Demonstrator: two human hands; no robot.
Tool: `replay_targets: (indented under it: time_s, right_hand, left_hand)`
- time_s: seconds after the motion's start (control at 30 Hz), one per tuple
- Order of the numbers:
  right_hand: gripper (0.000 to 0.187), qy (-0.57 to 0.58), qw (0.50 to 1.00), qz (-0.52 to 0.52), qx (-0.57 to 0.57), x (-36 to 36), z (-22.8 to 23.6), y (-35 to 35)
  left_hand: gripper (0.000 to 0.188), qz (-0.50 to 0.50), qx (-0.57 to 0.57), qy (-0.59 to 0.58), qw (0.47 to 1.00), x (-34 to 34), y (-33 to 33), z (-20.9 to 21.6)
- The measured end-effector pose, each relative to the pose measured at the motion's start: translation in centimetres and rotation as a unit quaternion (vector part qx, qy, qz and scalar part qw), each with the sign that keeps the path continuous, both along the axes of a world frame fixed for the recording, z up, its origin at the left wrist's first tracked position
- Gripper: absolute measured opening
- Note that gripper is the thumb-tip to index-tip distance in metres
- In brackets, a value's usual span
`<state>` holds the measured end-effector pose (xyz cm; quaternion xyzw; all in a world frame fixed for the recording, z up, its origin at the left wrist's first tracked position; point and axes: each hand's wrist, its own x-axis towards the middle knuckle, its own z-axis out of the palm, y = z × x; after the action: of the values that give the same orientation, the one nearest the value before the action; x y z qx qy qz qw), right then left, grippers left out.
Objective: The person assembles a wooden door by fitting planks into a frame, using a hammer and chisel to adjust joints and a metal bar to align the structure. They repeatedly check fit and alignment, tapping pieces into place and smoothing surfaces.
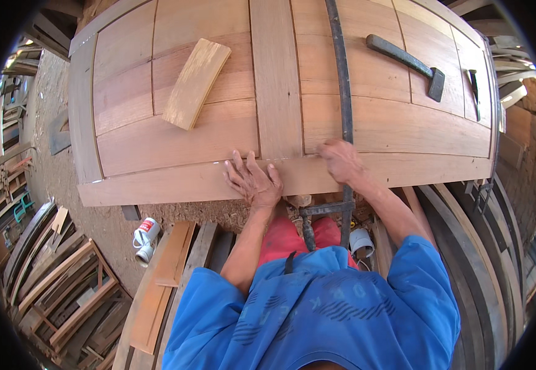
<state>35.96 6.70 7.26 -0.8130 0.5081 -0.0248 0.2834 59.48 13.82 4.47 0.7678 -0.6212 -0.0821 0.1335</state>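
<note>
A pale wooden panel door (277,80) lies flat before me. My left hand (255,184) rests on its near rail with the fingers spread and holds nothing. My right hand (343,161) is closed above the same rail; what its curled fingers hold, if anything, is hidden. A long dark metal bar clamp (344,86) runs across the door and passes beneath that hand or wrist. Its screw end (308,231) hangs below the near edge, close to my body. A short wood block (197,83) lies on the left panels, and a hammer (409,61) on the right ones.
Another dark clamp (493,123) lines the door's right end, near a slim dark tool (474,92). Boards (163,283) and stacked timber (471,246) flank me below the door. White containers (146,231) stand on the dirt floor. Wooden frames (73,296) are piled at left.
</note>
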Motion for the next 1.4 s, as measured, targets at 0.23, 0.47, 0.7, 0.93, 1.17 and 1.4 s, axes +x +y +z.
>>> replay_targets:
  time_s: [0.23, 0.47, 0.7, 0.93, 1.17, 1.4]
  right_hand:
    - [0.02, 0.025, 0.998, -0.031, -0.056, 1.6, -0.3, 1.7]
    - [0.013, -0.135, 0.97, -0.197, 0.046, 2.3, 0.4, 2.9]
    - [0.018, -0.193, 0.886, -0.418, -0.054, -1.0, 1.0, 7.1]
    - [0.01, -0.134, 0.859, -0.494, -0.031, -2.1, 1.2, 4.3]
    - [0.016, -0.123, 0.92, -0.37, -0.037, 7.3, -0.6, -2.2]
    - [0.02, -0.056, 0.82, -0.56, -0.101, 15.6, -2.7, -6.2]
  left_hand:
    - [0.065, -0.025, 0.007, 0.012, 1.0, 0.2, 0.4, 0.2]
    - [0.066, -0.015, 0.034, 0.012, 0.999, 0.2, 0.9, 0.0]
    - [0.067, -0.032, 0.027, -0.009, 0.999, 0.3, 1.0, 0.4]
    - [0.07, -0.062, 0.036, 0.012, 0.997, 0.8, 0.3, 0.5]
    - [0.076, -0.345, 0.01, 0.225, 0.911, 7.8, -6.9, 4.5]
    - [0.068, -0.153, -0.08, 0.094, 0.981, 24.0, -31.7, 1.8]
